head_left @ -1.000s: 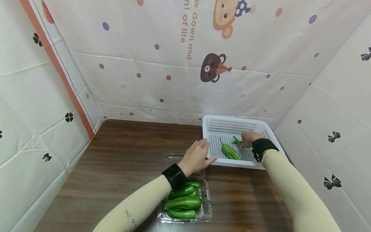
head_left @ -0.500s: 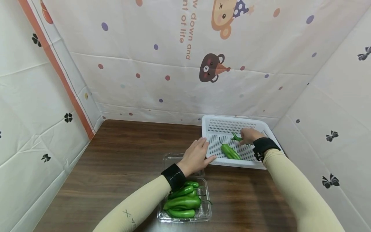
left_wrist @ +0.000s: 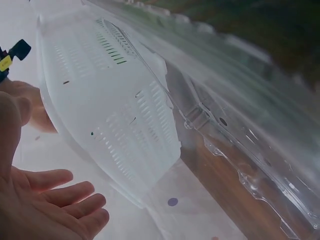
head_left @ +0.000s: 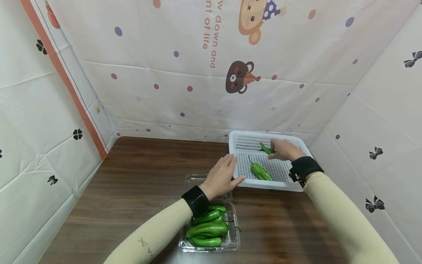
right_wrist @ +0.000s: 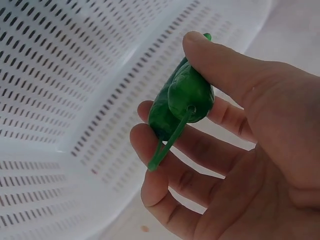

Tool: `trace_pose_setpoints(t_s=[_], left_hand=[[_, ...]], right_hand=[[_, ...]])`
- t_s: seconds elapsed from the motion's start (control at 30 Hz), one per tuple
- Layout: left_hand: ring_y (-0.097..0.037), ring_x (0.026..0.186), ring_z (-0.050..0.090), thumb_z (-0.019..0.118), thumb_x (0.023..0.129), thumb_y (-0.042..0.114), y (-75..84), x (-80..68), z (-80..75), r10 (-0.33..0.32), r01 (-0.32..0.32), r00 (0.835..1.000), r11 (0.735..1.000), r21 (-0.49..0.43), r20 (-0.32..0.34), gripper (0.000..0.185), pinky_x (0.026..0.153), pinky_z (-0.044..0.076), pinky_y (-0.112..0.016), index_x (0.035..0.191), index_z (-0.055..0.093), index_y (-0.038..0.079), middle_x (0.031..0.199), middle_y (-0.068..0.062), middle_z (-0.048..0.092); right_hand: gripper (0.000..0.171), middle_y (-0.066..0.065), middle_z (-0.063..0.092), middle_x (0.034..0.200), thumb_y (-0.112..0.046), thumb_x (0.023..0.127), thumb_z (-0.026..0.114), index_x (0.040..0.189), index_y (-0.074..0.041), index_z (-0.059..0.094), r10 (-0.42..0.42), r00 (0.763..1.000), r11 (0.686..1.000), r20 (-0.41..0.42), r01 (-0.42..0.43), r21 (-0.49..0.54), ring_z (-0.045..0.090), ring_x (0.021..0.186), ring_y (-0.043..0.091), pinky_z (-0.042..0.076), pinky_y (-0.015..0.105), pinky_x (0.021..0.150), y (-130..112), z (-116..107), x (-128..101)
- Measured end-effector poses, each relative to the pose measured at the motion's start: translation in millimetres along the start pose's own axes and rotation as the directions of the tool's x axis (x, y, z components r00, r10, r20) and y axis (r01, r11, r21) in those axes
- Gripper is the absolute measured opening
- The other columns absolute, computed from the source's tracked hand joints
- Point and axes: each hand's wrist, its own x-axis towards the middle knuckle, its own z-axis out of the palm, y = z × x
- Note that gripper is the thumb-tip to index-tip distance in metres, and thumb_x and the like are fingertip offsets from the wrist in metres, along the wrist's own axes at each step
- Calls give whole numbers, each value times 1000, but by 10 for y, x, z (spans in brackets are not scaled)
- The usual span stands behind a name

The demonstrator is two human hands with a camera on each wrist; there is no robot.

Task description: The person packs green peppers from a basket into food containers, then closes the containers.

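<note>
**Green pepper being held over the white basket**

A small green pepper (right_wrist: 181, 102) is being pinched in the right hand (head_left: 285, 150), the grip being closed on it with the thumb laid on top and the fingers (right_wrist: 165, 150) curled beneath. In the head view the pepper (head_left: 265, 149) is being held above the far part of the white perforated basket (head_left: 238, 138), clear of its floor. Its long axis is being kept close to level, running from the hand out toward the left and slightly away from the person, and it is protruding from the left side of the hand. In the right wrist view the thin curved stem is seen pointing toward the camera and downward, with the body pointing off toward the basket wall (right_wrist: 100, 75).

A second green pepper (head_left: 260, 171) is lying on the basket floor, its long axis running diagonally, with the stem toward the far left and the thicker end toward the near right.

The left hand (head_left: 221, 176) is being rested against the near left corner of the basket, its fingers (left_wrist: 60, 200) straight and relaxed, nothing being clasped.

A clear plastic tray (head_left: 234, 242) of green peppers (head_left: 207, 230) is standing on the brown wooden surface (head_left: 138, 176), just in front of the left wrist.
</note>
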Motion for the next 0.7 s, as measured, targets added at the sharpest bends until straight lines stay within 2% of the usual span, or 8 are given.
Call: trace_pose_setpoints(t_s=[0.2,0.43,0.7], left_hand=[[-32,151,33,56,102,54,-22,-35,-38,-1,0,1000,999,-52,-16,82,124,25,-42,158,34,-2,160,-22,38],[-33,152,30,60,100,54,-37,-117,-112,25,-33,996,995,-97,-85,86,125,24,-43,158,31,-3,161,-22,36],[-30,154,27,64,98,54,-27,-258,-220,56,-74,988,990,-117,-143,91,124,25,-45,159,28,-4,164,-20,32]], right_hand=[[39,11,62,87,-24,91,80,112,-2,54,-46,996,999,-77,47,5,54,71,24,44,38,62,-188,-66,-163],[42,10,66,88,-23,91,81,118,-3,55,-131,974,990,-184,137,18,58,67,19,49,37,61,-445,-79,-344],[49,15,72,101,-25,89,83,125,-3,59,-233,928,971,-289,240,-15,70,83,28,59,46,71,-675,14,-515]])
